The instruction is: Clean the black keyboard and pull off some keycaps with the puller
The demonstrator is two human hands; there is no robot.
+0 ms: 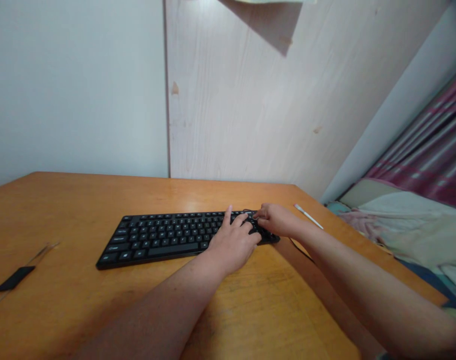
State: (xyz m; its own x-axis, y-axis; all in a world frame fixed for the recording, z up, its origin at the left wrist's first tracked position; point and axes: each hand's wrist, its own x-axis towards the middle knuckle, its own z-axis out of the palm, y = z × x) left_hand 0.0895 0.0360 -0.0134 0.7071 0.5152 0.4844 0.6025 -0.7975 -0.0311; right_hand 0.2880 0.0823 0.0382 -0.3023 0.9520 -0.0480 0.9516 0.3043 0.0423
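Observation:
A black computer keyboard (163, 235) lies at a slant on the wooden table. My left hand (235, 242) rests across its right part, fingers spread over the keys and palm near the front edge. At the keyboard's far right end is my right hand (273, 219), its fingers curled and bunched together over the keys by the back edge. Whatever those fingertips grip, if anything, is too small and hidden to make out. Both forearms reach in from the bottom of the view.
A thin white stick with a pinkish end, like a small brush (308, 216), lies right of my right hand. A dark cable (302, 250) runs under my right forearm. At left sits a flat black piece with thin cords (15, 279). A wall backs the table (81, 200); bedding (404, 225) is at right.

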